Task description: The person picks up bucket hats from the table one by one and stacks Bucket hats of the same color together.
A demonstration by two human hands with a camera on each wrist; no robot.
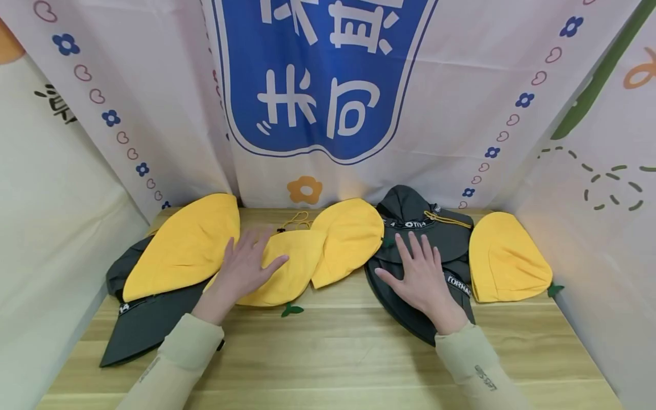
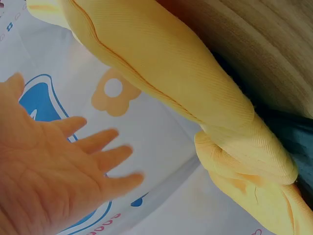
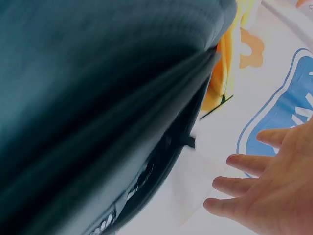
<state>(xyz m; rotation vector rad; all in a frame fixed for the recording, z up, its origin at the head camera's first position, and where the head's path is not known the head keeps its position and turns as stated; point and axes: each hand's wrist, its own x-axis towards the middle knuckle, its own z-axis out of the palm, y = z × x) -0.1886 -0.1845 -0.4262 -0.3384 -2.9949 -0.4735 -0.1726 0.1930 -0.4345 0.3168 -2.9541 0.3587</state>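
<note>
Over yellow hats (image 1: 293, 274) at left, the left hand (image 1: 245, 272) has its fingers apart; over dark hats (image 1: 452, 244) at right, the right hand (image 1: 424, 280) spreads its fingers too.

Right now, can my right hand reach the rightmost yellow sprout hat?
Likely yes: your right hand is empty, near the dark hats just left of that yellow sprout hat, which nothing appears to cover.

And here we are inside a little cloth-walled booth, shop stall or studio I can't tell: printed curtain (image 1: 451, 85) behind the wood-grain table (image 1: 338, 353), bold blue emblem (image 1: 318, 139) dead centre, pale decorated panels (image 1: 46, 205) flanking both sides!
</note>
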